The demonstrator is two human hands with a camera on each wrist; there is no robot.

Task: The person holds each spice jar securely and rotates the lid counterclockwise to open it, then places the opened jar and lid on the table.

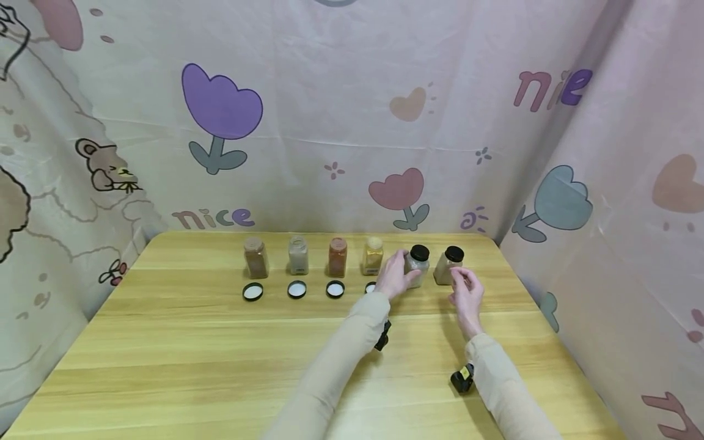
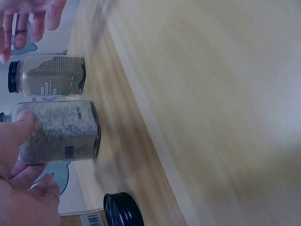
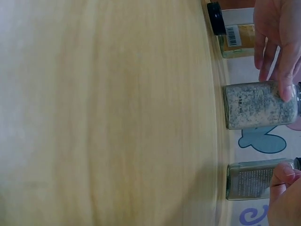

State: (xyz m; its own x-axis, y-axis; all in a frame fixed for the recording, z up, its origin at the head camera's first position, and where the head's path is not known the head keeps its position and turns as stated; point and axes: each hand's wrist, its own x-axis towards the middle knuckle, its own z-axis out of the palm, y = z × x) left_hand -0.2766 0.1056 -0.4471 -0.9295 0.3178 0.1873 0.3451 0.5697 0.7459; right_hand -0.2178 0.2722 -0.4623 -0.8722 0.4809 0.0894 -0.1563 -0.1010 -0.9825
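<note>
My left hand [image 1: 392,280] is at a glass jar of grey-white speckled seasoning [image 2: 61,129] with a black lid [image 1: 420,252]. Its thumb lies on the jar's front near the shoulder, and the fingers are round the left side. To the right stands a jar of grey-brown powder [image 2: 54,75], also capped in black. My right hand [image 1: 467,296] is in front of that jar with loosely bent fingers and holds nothing; the left wrist view shows a gap between them.
Several uncapped jars line the back: brown [image 1: 256,260], whitish [image 1: 298,256], red-orange [image 1: 338,259] and yellow [image 1: 373,256]. Black-rimmed lids, such as one at far left [image 1: 253,292], lie before them on the wooden table [image 1: 181,360]. A patterned curtain [image 1: 308,122] hangs behind.
</note>
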